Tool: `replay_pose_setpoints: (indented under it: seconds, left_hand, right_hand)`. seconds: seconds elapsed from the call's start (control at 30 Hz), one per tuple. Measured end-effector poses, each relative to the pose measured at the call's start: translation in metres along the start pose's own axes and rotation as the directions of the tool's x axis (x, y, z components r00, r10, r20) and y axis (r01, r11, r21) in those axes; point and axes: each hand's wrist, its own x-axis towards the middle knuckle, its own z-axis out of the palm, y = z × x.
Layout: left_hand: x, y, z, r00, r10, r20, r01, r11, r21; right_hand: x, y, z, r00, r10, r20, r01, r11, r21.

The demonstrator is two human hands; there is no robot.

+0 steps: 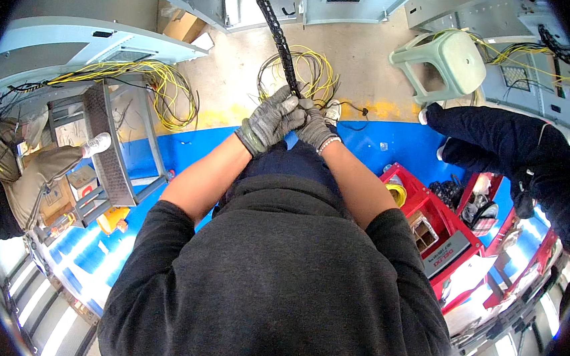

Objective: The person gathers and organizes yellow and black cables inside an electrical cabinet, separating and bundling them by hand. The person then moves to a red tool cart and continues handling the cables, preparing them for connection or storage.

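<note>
A thick black cable bundle [274, 28], with a wrapped, segmented-looking surface, runs from the top edge down to my hands. My left hand [274, 119], in a grey work glove, is closed around its lower part. Against it, my right hand [314, 126], also gloved in grey, has its fingers closed on the bundle at the same spot. The fingertips overlap, so the exact grip is partly hidden. Just beyond my hands, loose coils of yellow and black cable [319, 67] lie on the floor.
Metal cabinet frames [119, 34] line the far side. A metal step stand [104, 140] is at left, with a person's shoe [97, 144] on it. A pale green stool [451, 64] stands far right, near another person's dark-trousered legs [489, 134]. Red tool boxes [439, 220] sit right on blue flooring.
</note>
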Motion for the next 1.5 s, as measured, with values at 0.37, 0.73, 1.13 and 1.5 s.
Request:
replay_pose_setpoints:
  seconds: [0.37, 0.73, 1.13, 1.5]
  left_hand:
    - [0.025, 0.010, -0.040, 0.890, 0.445, -0.094, -0.271, 0.685, 0.677]
    - [0.018, 0.061, -0.103, 0.593, 0.774, -0.222, -0.163, 0.386, 0.908]
    - [0.029, -0.015, -0.063, 0.748, 0.645, -0.154, -0.180, 0.422, 0.889]
    - [0.006, 0.006, -0.019, 0.719, 0.476, 0.506, -0.311, -0.431, 0.847]
  right_hand:
    - [-0.058, -0.103, -0.065, 0.895, -0.235, 0.379, 0.417, 0.742, -0.525]
    - [-0.438, 0.017, -0.623, 0.316, 0.374, -0.872, -0.842, -0.313, -0.440]
    - [-0.115, 0.007, -0.207, 0.947, 0.254, 0.198, -0.251, 0.967, -0.040]
    - [-0.031, -0.022, -0.024, 0.990, -0.075, 0.123, 0.118, 0.911, -0.396]
